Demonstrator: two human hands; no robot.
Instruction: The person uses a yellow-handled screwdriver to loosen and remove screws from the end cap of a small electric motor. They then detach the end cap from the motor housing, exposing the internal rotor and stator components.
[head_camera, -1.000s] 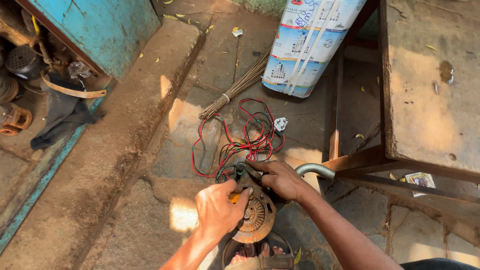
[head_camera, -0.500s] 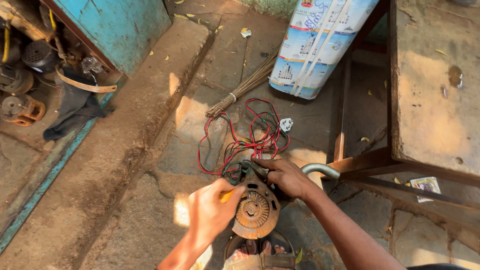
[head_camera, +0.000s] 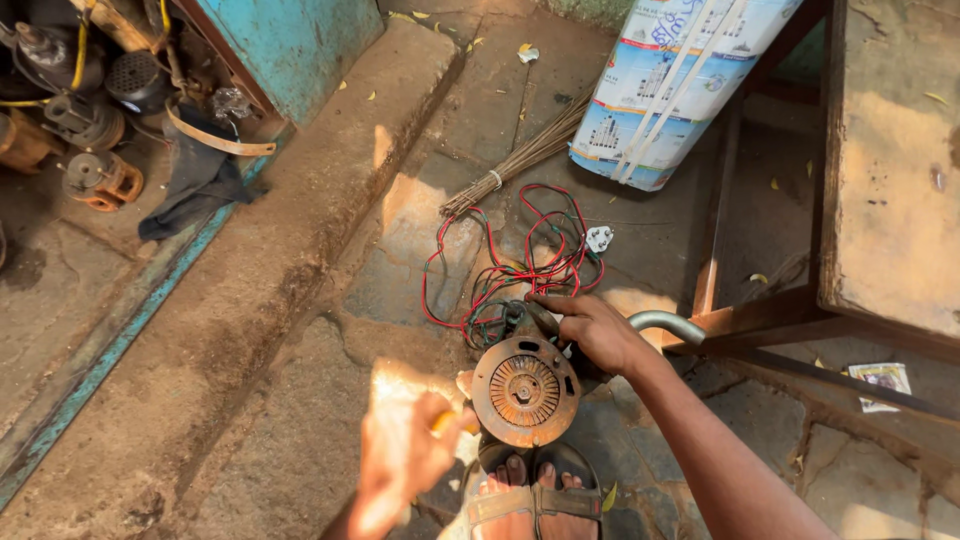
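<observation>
Right hand (head_camera: 592, 328) grips top side of rusty round motor (head_camera: 525, 390), fingers clamped on its housing. Left hand (head_camera: 405, 455) blurred, sunlit, closed round yellow-handled tool (head_camera: 447, 420); tip hidden. Motor stands on stone floor (head_camera: 300, 440) by sandalled foot (head_camera: 530, 490), partly cut off at frame bottom. Red-green wires (head_camera: 510, 270) tangled behind motor, white plug (head_camera: 598, 239) at far end.

We are at a small repair workshop that opens to the street, with a stone ground. We see a rusty motor (head_camera: 525, 390) with red and green wires (head_camera: 520, 260), old dusty motors (head_camera: 75, 110) piled at the left, and a worn wooden workbench (head_camera: 890, 170).
</observation>
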